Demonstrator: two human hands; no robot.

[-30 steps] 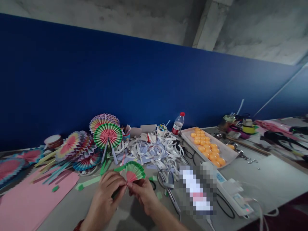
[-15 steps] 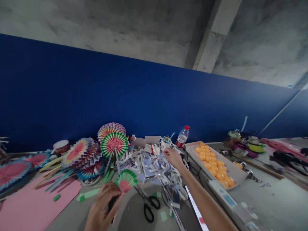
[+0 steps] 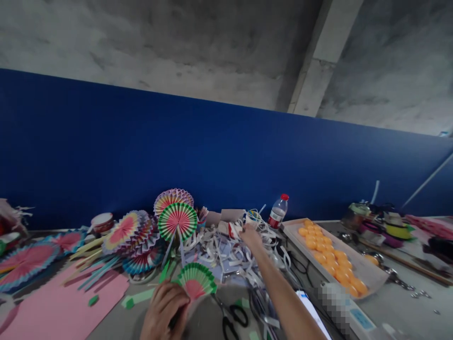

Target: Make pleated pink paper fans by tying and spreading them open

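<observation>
Left hand (image 3: 165, 308) pinches the fan (image 3: 197, 281) low; I'd go light so it doesn't crush. Right hand (image 3: 251, 236) is by the cup (image 3: 252, 217), can't tell if it's gripping anything.

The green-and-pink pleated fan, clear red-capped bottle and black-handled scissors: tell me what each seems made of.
Green-and-pink pleated fan: likely matte paper, from its thin, crisp folds.
Clear red-capped bottle: probably plastic, smooth and see-through, though glass isn't ruled out.
Black-handled scissors: dull black handles suggest plastic, grey blades metal.
</observation>
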